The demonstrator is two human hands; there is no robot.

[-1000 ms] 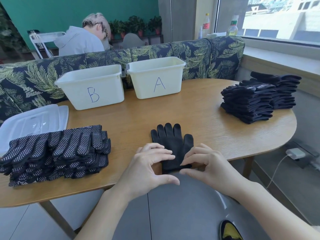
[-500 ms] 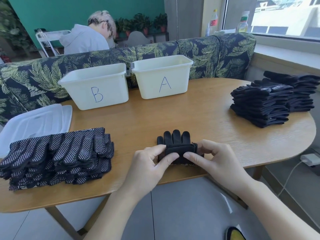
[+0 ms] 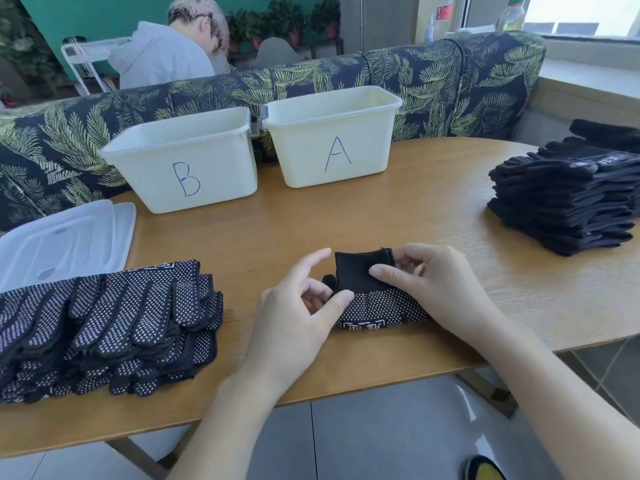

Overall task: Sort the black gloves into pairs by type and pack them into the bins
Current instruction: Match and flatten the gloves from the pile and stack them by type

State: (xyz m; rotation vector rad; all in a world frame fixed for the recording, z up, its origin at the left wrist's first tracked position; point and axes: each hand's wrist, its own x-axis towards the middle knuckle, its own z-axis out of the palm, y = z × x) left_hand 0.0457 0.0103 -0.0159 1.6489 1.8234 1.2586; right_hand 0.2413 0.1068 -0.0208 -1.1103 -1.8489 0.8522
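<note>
A folded pair of black gloves [image 3: 367, 292] lies on the wooden table [image 3: 398, 209] near its front edge, cuff flap turned up and white-dotted palm showing below. My left hand [image 3: 298, 317] pinches its left side with thumb and fingers. My right hand [image 3: 433, 285] pinches the cuff from the right. A stack of dotted black gloves [image 3: 104, 323] sits at the left. A stack of plain black gloves [image 3: 568, 199] sits at the right. White bins marked B [image 3: 180, 161] and A [image 3: 332, 133] stand at the back; their insides are hidden.
White plastic lids [image 3: 65, 240] lie at the left behind the dotted stack. A leaf-patterned sofa back [image 3: 433, 74] runs behind the bins, and a person [image 3: 166, 53] sits beyond it. The table's front edge is just below my wrists.
The flat glove pair has been folded over: the cuff end came up over the fingers, and the dotted side now shows. Both hands moved from the near edge onto the fold.
</note>
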